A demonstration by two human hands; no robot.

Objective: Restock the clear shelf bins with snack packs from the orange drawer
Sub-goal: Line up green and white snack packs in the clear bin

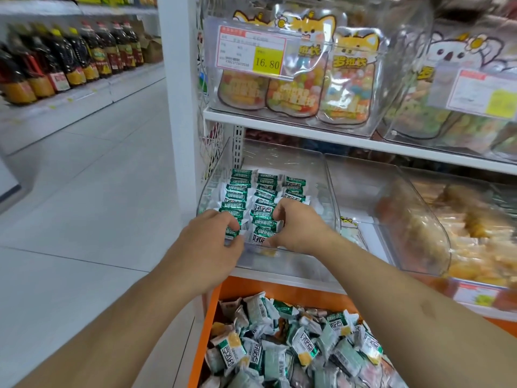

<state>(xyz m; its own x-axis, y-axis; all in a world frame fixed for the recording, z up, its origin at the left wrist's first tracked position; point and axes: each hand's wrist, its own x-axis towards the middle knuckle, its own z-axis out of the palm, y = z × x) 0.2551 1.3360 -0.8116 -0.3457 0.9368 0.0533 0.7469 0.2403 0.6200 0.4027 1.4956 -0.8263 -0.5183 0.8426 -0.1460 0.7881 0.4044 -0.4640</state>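
Store shelving fills the right side, and an aisle with dark bottles (70, 60) runs far left. Bins at the right edge are blurred and their contents hard to make out. In the clear bin (330, 197) green-and-white snack packs (265, 189) stand in three rows. Both hands reach into its near end: the left hand (212, 242) has its fingers curled around a pack, and the right hand (296, 225) pinches packs in the middle row. Below, the orange drawer (207, 326) holds loose packs and is cut off by the near edge.

A shop aisle: price tag (253, 53) on stocked shelf bins (307, 65), bottled goods (70, 60) along opposite shelving.
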